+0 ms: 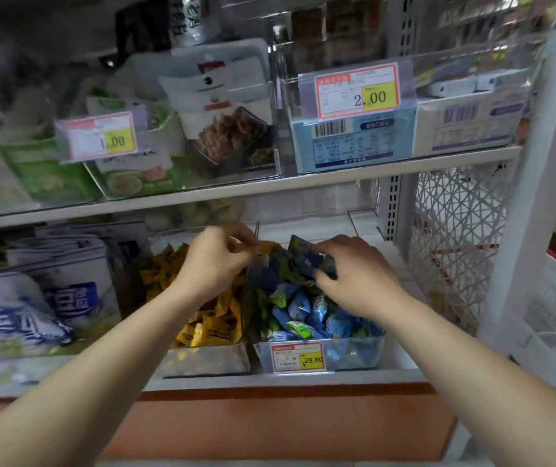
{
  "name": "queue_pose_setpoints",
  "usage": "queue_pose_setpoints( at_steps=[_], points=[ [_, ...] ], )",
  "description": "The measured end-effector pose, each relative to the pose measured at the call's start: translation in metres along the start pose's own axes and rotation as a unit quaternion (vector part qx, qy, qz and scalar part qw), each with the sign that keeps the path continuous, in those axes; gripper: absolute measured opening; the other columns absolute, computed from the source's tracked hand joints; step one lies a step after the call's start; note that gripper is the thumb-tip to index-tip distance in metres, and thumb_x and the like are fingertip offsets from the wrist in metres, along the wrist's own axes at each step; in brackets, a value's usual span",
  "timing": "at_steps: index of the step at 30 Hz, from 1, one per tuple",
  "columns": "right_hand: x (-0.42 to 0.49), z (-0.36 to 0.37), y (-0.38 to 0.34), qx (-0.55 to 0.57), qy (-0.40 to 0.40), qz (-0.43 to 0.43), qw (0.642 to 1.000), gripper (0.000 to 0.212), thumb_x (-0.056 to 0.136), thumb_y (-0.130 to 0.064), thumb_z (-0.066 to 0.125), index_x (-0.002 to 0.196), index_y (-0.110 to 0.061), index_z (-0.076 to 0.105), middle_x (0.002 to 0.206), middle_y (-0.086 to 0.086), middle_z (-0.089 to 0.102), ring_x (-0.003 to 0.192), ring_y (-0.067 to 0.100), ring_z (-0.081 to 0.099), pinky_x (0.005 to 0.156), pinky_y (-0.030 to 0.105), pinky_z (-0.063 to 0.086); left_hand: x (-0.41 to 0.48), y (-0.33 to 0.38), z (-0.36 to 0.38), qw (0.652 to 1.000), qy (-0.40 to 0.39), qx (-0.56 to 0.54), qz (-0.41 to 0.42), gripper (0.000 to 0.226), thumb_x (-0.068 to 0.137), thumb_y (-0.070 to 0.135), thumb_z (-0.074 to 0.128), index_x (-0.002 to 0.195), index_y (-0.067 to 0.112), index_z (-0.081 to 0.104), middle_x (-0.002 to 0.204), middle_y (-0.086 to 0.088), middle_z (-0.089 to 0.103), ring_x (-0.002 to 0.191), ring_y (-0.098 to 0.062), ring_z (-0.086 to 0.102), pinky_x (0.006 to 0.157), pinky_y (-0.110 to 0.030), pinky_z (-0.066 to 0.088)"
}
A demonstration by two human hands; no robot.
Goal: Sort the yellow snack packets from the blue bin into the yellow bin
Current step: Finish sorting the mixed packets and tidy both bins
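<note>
Two clear bins stand side by side on the lower shelf. The yellow bin (209,362) on the left holds several yellow snack packets (216,318). Blue and green packets (298,311) fill the blue bin (357,352) on the right. My left hand (217,259) hovers over the divider between the bins, its fingers pinched on a yellow snack packet (264,247). My right hand (354,274) reaches into the back of the blue bin, its fingers closed around blue packets (303,256).
A price tag (298,357) hangs on the blue bin's front. White and blue bags (57,288) fill the shelf to the left. The upper shelf (269,190) overhangs just above the hands. A white lattice panel (451,237) and a post (525,197) close off the right side.
</note>
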State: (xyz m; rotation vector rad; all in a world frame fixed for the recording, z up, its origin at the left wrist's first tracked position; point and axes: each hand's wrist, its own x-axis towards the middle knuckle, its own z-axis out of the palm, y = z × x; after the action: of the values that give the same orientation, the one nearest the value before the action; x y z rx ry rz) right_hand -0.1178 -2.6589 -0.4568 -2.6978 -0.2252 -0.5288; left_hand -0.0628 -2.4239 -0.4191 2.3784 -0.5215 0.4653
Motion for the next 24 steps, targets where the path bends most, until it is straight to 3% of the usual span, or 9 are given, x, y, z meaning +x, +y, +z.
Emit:
queue_pose_setpoints(
  at_steps=[4,6,7,9,13,17,19,21,24],
  points=[
    [0.0,-0.001,-0.001,-0.01,-0.018,0.009,1.0,0.047,0.088,-0.043,0.055,0.133,-0.03,0.056,0.135,-0.004,0.055,0.12,0.022,0.05,0.096,0.039,0.045,-0.013,-0.036,-0.035,0.994,0.064,0.037,-0.086,0.015,0.088,0.021,0.071,0.081,0.034,0.068,0.082,0.013,0.066,0.062,0.0,0.063,0.045,-0.019,0.047],
    [-0.001,-0.003,0.005,-0.017,-0.019,0.009,1.0,0.047,0.089,-0.043,0.054,0.133,-0.029,0.056,0.135,-0.004,0.053,0.121,0.022,0.048,0.097,0.038,0.044,-0.012,-0.044,-0.041,0.989,0.028,0.111,-0.09,0.006,0.09,0.025,0.07,0.095,0.027,0.072,0.096,0.003,0.07,0.084,-0.007,0.068,0.061,-0.026,0.051],
    [-0.003,-0.005,0.01,-0.019,-0.015,0.011,1.0,0.048,0.088,-0.042,0.055,0.134,-0.029,0.055,0.136,-0.003,0.053,0.121,0.022,0.048,0.097,0.037,0.044,-0.011,-0.042,-0.039,0.986,0.014,0.147,-0.08,0.016,0.089,0.029,0.07,0.105,0.026,0.072,0.107,0.001,0.07,0.097,-0.017,0.067,0.071,-0.03,0.052],
    [-0.006,-0.009,0.025,-0.009,0.002,0.029,1.0,0.053,0.088,-0.039,0.058,0.139,-0.028,0.049,0.139,0.0,0.05,0.125,0.024,0.045,0.098,0.036,0.042,-0.008,-0.027,-0.026,0.989,-0.012,0.145,-0.039,0.023,0.089,0.038,0.068,0.11,0.032,0.069,0.111,0.006,0.068,0.099,-0.018,0.064,0.076,-0.03,0.051],
    [-0.011,-0.016,0.058,0.06,0.002,0.089,0.994,0.063,0.088,-0.034,0.063,0.146,-0.024,0.041,0.138,0.003,0.051,0.123,0.024,0.051,0.093,0.031,0.044,-0.001,0.032,0.029,0.983,-0.144,0.078,0.083,0.031,0.087,0.054,0.061,0.114,0.04,0.066,0.104,0.019,0.065,0.092,0.0,0.058,0.068,-0.011,0.038],
    [-0.015,-0.013,0.073,0.073,-0.049,0.107,0.99,0.058,0.091,-0.044,0.056,0.145,-0.026,0.044,0.131,-0.004,0.061,0.109,0.017,0.059,0.08,0.024,0.038,0.005,0.065,0.089,0.93,-0.36,0.012,0.068,0.056,0.089,0.054,0.063,0.139,0.033,0.052,0.142,0.009,0.054,0.121,-0.007,0.05,0.086,-0.014,0.039],
    [-0.015,-0.011,0.076,0.073,-0.057,0.102,0.99,0.053,0.092,-0.043,0.052,0.142,-0.027,0.045,0.129,-0.006,0.062,0.102,0.015,0.059,0.077,0.024,0.039,0.005,0.065,0.115,0.893,-0.443,0.049,0.065,0.07,0.088,0.061,0.062,0.149,0.035,0.04,0.153,0.008,0.042,0.134,-0.012,0.042,0.106,-0.025,0.038],
    [-0.014,-0.011,0.077,0.082,-0.065,0.104,0.989,0.05,0.092,-0.041,0.053,0.14,-0.028,0.046,0.123,-0.008,0.064,0.093,0.011,0.056,0.073,0.025,0.038,0.01,0.059,0.13,0.873,-0.462,0.128,0.088,0.078,0.084,0.07,0.059,0.151,0.04,0.033,0.158,0.008,0.036,0.14,-0.019,0.038,0.115,-0.039,0.034],
    [-0.014,-0.01,0.077,0.093,-0.069,0.106,0.988,0.049,0.09,-0.044,0.054,0.136,-0.03,0.045,0.111,-0.012,0.062,0.09,0.011,0.056,0.071,0.026,0.04,0.026,0.052,0.136,0.876,-0.413,0.219,0.116,0.058,0.085,0.062,0.058,0.139,0.048,0.042,0.144,0.008,0.053,0.121,-0.023,0.056,0.096,-0.039,0.05]
  ],
)
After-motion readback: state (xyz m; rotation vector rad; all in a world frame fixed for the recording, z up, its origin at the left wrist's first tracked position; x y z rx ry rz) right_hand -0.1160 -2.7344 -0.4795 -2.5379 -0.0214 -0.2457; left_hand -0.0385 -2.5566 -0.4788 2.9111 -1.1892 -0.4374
